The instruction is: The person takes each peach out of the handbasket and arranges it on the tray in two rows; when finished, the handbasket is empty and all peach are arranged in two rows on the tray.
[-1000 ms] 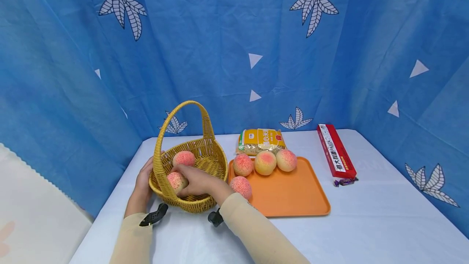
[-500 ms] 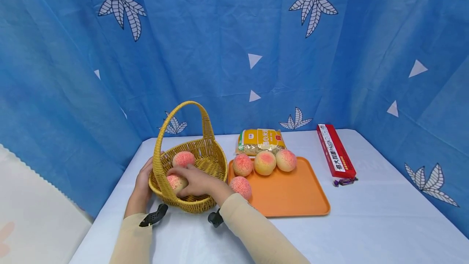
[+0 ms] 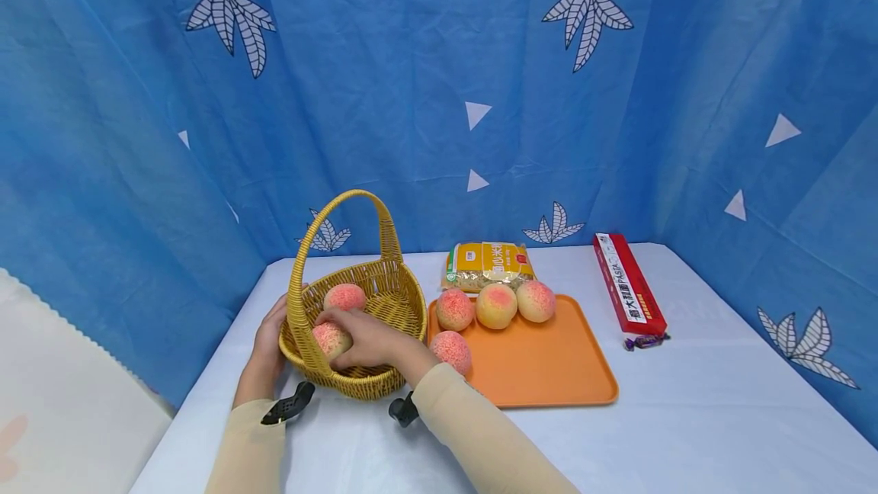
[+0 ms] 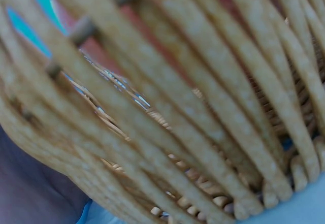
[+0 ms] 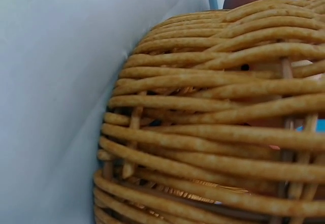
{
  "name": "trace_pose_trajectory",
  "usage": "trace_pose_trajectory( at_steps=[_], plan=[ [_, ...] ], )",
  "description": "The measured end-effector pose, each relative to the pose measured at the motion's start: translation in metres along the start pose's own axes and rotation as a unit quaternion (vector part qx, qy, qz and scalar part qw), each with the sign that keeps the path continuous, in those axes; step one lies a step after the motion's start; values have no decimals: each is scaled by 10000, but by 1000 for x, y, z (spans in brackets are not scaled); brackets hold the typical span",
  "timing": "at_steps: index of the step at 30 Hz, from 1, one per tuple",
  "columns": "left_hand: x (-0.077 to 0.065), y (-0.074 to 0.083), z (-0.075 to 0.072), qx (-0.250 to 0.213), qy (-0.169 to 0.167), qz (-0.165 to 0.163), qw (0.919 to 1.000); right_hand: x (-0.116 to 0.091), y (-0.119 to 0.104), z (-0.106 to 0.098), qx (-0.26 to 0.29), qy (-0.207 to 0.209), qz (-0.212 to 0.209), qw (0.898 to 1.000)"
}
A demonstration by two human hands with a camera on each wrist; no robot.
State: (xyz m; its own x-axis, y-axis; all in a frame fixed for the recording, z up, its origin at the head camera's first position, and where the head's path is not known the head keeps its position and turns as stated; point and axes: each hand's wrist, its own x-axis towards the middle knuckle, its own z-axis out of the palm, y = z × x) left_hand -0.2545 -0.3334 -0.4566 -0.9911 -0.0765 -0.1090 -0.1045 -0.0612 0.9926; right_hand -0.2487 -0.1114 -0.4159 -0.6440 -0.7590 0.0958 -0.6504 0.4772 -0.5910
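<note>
A yellow wicker basket [image 3: 395,292] with a tall arched handle stands on the left of the table. My left hand [image 3: 269,341] rests against its outer left side; the basket hides most of the fingers. Reaching in over the near rim, my right hand [image 3: 366,338] grips a pink-speckled peach [image 3: 330,339] at the basket's left. Another peach [image 3: 345,296] lies just behind it in the basket. The left wrist view is filled by the wicker wall [image 4: 203,107], with a strip of the hand [image 4: 35,183] at lower left. In the right wrist view the woven side [image 5: 213,112] covers the fingers.
Right of the basket lies an orange tray [image 3: 542,364] bearing several peaches [image 3: 497,305]. Behind it is a yellow food bag [image 3: 488,265]. A red pasta box [image 3: 629,282] and a purple-wrapped candy [image 3: 646,341] lie farther right on the white table [image 3: 720,402]. A blue curtain [image 3: 439,97] hangs behind.
My right hand's fingers have shifted slightly over the peach. Both arms, the basket and the other things stay in place.
</note>
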Motion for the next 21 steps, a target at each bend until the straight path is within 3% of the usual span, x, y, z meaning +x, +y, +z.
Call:
trace_pose_trajectory(
  at_steps=[11,21],
  plan=[
    [0,1,1,-87,1,-21,10000,0,1,2,258,252,397,9986],
    [0,1,1,-62,0,43,10000,-1,0,0,451,325,405,9976]
  ],
)
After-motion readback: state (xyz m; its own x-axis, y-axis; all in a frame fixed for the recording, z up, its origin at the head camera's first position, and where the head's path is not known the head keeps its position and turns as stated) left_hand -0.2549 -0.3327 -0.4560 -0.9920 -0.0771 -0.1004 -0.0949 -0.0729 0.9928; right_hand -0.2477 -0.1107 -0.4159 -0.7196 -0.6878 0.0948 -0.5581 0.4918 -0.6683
